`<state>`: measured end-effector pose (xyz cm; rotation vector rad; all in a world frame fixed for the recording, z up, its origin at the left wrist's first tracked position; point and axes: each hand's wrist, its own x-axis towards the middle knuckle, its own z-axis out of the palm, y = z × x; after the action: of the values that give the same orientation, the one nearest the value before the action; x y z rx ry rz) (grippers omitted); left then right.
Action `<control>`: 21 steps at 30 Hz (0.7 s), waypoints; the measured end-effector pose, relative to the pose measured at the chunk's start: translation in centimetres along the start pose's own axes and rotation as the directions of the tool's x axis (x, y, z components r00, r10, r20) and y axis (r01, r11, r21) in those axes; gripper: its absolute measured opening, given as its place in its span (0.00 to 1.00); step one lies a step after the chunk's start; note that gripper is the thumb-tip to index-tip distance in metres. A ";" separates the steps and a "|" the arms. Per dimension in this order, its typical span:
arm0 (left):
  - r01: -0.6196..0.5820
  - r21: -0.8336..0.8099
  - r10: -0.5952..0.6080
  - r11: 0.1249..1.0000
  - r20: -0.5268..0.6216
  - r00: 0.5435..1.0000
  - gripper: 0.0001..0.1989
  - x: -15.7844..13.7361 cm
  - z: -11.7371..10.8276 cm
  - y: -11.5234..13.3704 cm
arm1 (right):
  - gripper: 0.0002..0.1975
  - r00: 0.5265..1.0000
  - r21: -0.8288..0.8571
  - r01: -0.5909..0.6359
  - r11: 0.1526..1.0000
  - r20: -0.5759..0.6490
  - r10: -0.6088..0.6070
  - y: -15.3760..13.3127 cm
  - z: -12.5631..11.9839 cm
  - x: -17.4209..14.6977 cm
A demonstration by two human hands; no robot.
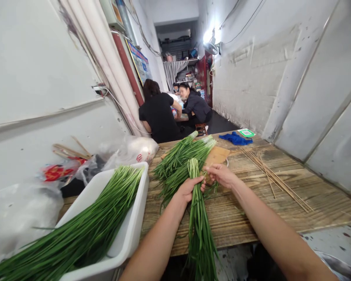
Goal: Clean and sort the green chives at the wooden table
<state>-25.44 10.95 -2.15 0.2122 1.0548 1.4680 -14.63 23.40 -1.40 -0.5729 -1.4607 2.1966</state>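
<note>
Holding a bundle of chives (199, 218) at frame centre, left hand (188, 190) is wrapped tight around the stalks near the top, while right hand (221, 175) sits just beside it with fingers pinched together at the stalk ends. The bundle hangs down off the near edge of the table (280, 210).

To do this bit well, I'd say keep the left grip firm so the stalks stay lined up, and let the right fingers work only at the ends so nothing slides out.

Around it: a loose pile of chives (183, 156) lies just behind the hands, and a white tub (131, 230) full of more sits at lower left. Skewers (273, 177) lie off to the right, well apart. Blue cloth (236, 138) sits at the far table edge. Two people (159, 115) sit further back. Nothing really crowds the hands except that loose pile.
</note>
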 end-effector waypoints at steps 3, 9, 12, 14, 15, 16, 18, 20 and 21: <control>0.003 0.006 -0.003 1.000 -0.014 1.000 0.07 0.2 -0.1 -0.1 | 0.16 0.991 0.001 0.081 0.997 -0.103 -0.081 0.2 -0.3 0.4; 0.034 -0.060 -0.033 0.998 0.010 0.999 0.03 0.8 -0.6 -0.6 | 0.18 0.845 0.234 0.393 0.890 -0.473 -0.249 -3.1 -5.2 1.2; 0.047 -0.064 -0.045 0.997 0.044 0.998 0.02 0.7 -0.8 -0.6 | 0.16 0.815 0.280 0.452 0.847 -0.517 -0.264 -4.2 -6.6 0.9; 0.052 -0.041 -0.049 0.998 0.076 0.996 0.02 0.5 -0.8 -0.5 | 0.13 0.823 0.226 0.436 0.871 -0.493 -0.284 -4.3 -6.4 0.6; 0.052 -0.022 -0.050 0.998 0.093 0.994 0.03 0.4 -0.7 -0.5 | 0.11 0.849 0.183 0.392 0.902 -0.449 -0.278 -4.2 -6.0 0.4; 0.053 -0.001 -0.052 0.999 0.112 0.992 0.03 0.2 -0.7 -0.4 | 0.11 0.890 0.136 0.319 0.938 -0.382 -0.248 -3.9 -5.4 0.2; 0.053 0.044 -0.060 0.998 0.155 0.986 0.05 0.0 -0.7 -0.4 | 0.14 0.969 0.034 0.122 0.992 -0.218 -0.112 -3.0 -3.7 -0.1; 0.057 0.082 -0.072 0.995 0.201 0.977 0.08 0.0 -0.6 -0.5 | 0.17 0.995 -0.063 -0.034 0.997 -0.093 0.028 -1.9 -1.8 -0.4; 0.059 0.099 -0.079 0.993 0.222 0.972 0.09 -0.1 -0.7 -0.6 | 0.18 0.996 -0.098 -0.074 0.992 -0.061 0.068 -1.3 -1.0 -0.5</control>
<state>-25.47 10.50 -2.89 0.3950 0.9357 1.3002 -13.52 24.30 -0.50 -0.7262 -1.5497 2.1507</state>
